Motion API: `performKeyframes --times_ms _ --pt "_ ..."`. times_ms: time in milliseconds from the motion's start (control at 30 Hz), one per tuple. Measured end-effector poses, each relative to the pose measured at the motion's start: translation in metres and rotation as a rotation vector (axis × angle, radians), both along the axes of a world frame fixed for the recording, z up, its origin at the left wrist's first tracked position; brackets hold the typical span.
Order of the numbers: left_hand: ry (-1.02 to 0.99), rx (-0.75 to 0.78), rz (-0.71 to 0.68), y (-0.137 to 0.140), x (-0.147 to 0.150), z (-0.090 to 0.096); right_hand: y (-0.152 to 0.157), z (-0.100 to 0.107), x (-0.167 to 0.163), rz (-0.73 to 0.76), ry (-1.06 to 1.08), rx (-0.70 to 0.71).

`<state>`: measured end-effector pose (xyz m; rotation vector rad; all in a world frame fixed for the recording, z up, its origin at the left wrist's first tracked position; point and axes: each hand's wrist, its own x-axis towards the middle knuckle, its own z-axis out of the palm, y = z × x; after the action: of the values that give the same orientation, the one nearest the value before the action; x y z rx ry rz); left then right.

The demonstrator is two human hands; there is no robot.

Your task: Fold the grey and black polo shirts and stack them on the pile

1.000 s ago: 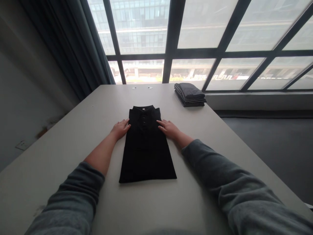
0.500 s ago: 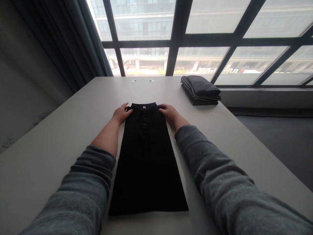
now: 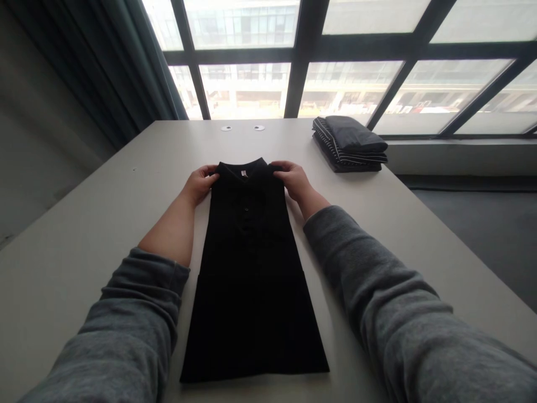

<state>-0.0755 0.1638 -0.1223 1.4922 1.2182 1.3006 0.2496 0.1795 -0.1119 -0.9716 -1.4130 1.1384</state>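
A black collared shirt [image 3: 251, 268] lies lengthwise on the white table, its sides tucked in to a long narrow shape. Its collar, with a small pale label inside, points to the window, and buttons run down the front. My left hand [image 3: 200, 183] pinches the left shoulder beside the collar. At the right shoulder, my right hand [image 3: 293, 178] grips the cloth between thumb and fingers. The collar end looks slightly raised from the table, while the hem end lies flat towards me.
A stack of folded dark clothes [image 3: 350, 144], some striped, sits at the table's far right corner. Two round white fittings [image 3: 259, 128] are set near the far edge of the white table [image 3: 104, 224]. Beyond are windows and, at left, a dark curtain [image 3: 109, 73].
Both hands have closed on the shirt's shoulders and lifted the collar end a little. The buttoned front has shifted and wrinkled. The view has tilted slightly down.
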Motion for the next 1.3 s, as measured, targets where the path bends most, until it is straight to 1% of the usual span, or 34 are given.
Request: performKeyframes --times_ms 67,133,200,267,367,433,567,733,867,967,1067,1167,1233,1300 --pt "-0.143 -0.032 -0.067 -0.003 0.001 0.005 0.001 0.002 0.0 0.019 0.057 -0.019" --pt "-0.243 -0.094 -0.122 -0.005 0.001 0.01 0.003 0.003 0.0 0.036 0.114 -0.03" --pt "-0.287 -0.164 -0.166 -0.005 -0.001 0.014 0.004 0.003 0.001 0.053 0.167 -0.026" --pt "-0.298 -0.201 -0.212 -0.004 -0.003 0.019 0.004 0.005 0.001 0.076 0.213 -0.019" --pt "-0.289 -0.185 -0.239 -0.003 -0.005 0.027 0.004 0.009 0.001 0.092 0.248 -0.014" --pt "-0.277 -0.152 -0.228 -0.005 -0.004 0.032 0.003 0.014 0.001 0.085 0.24 -0.006" --pt "-0.244 -0.056 -0.186 -0.021 0.0 0.044 -0.009 0.025 0.003 0.061 0.189 0.045" --pt "-0.095 0.105 -0.123 -0.064 0.003 0.054 -0.045 0.04 0.015 0.027 0.043 0.161" --pt "0.072 0.147 -0.09 -0.103 -0.003 0.056 -0.084 0.044 0.027 0.006 -0.152 0.269" --pt "0.268 0.162 -0.098 -0.131 -0.007 0.053 -0.112 0.038 0.035 -0.015 -0.344 0.357" --pt "0.461 0.171 -0.128 -0.154 -0.006 0.05 -0.13 0.026 0.043 0.044 -0.603 0.479" --pt "0.622 0.183 -0.25 -0.17 -0.003 0.049 -0.136 0.013 0.048 0.109 -0.824 0.55" --pt "0.697 0.189 -0.32 -0.175 -0.002 0.05 -0.135 0.009 0.05 0.106 -0.889 0.563" --pt "0.742 0.204 -0.331 -0.178 -0.003 0.049 -0.133 0.007 0.051 0.088 -0.915 0.572"
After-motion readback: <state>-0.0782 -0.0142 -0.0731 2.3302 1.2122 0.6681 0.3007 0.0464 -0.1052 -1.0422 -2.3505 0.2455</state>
